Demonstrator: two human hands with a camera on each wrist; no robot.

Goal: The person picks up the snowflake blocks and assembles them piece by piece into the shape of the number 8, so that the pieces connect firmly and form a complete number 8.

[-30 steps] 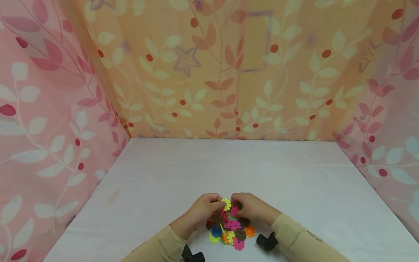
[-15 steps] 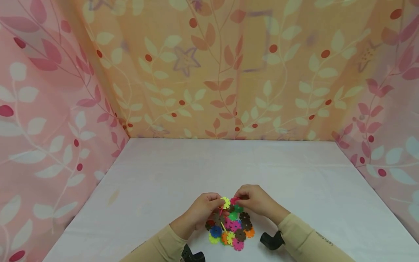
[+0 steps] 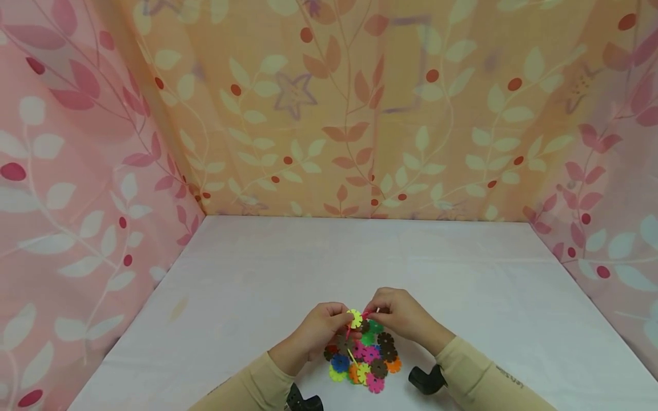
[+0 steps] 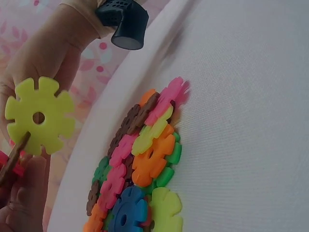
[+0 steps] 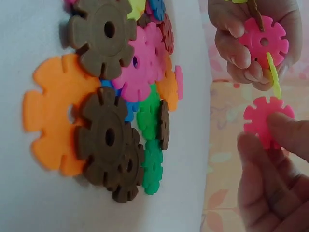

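My left hand [image 3: 319, 331] holds a small chain of slotted, flower-shaped plastic discs. In the right wrist view, the chain shows a pink disc [image 5: 264, 42] with a yellow disc [image 5: 273, 75] edge-on in its rim and a brown disc [image 5: 256, 14] on its other side. Another yellow disc [image 4: 41, 116] faces the left wrist camera, joined to the brown one. Between thumb and fingers, my right hand [image 3: 403, 314] pinches a separate pink disc [image 5: 260, 121], its rim right at the edge-on yellow disc's end. Both hands are raised at the far side of the disc pile [image 3: 377, 368].
The pile of brown, orange, pink, green, blue and yellow discs lies on the white-covered table [image 3: 360, 257]. Black wrist devices [image 3: 428, 379] sit by both sleeves. Floral cloth [image 3: 329, 114] hangs behind and at both sides.
My right hand has come up and away from the pile with a pink disc, which has turned edge-on towards the chain. My left hand has stayed nearly still.
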